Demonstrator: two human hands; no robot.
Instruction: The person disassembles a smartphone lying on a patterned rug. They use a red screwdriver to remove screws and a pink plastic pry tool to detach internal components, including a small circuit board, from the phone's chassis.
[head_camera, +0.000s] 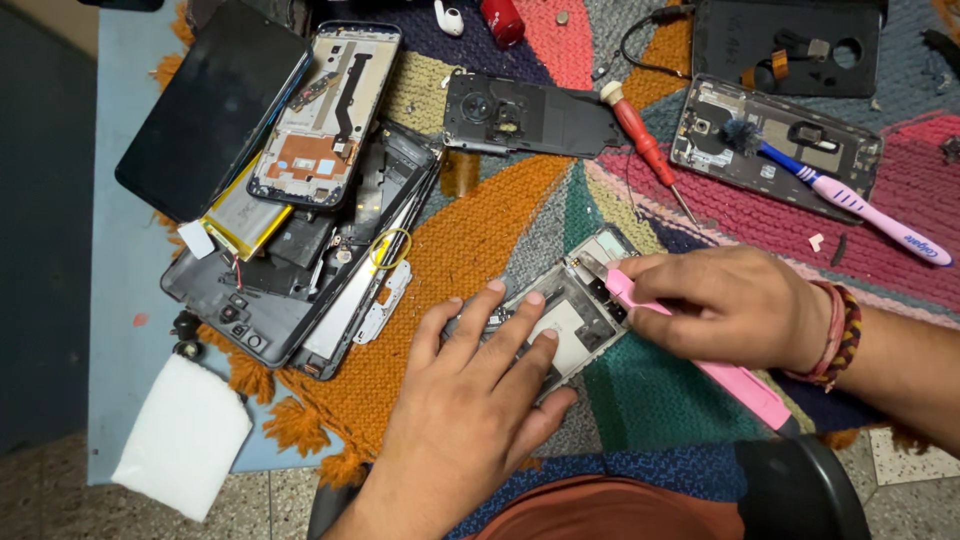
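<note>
At the middle of the multicoloured woven mat (480, 240), the left hand (470, 400) lies with fingers spread flat on an opened grey phone frame (560, 320), while the right hand (725, 305) pinches a pink plastic-handled tool (700, 345), its tip on the frame's upper end: prying step; next, careful leverage seems needed.

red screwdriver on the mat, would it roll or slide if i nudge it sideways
The red screwdriver has a round handle and a thin metal shaft, so a sideways nudge would probably roll it rather than slide it. It lies on a knitted mat whose ribbed weave should slow it quickly. It looks small and slim, so likely light and stiff, easy to pinch up by the handle.
</note>
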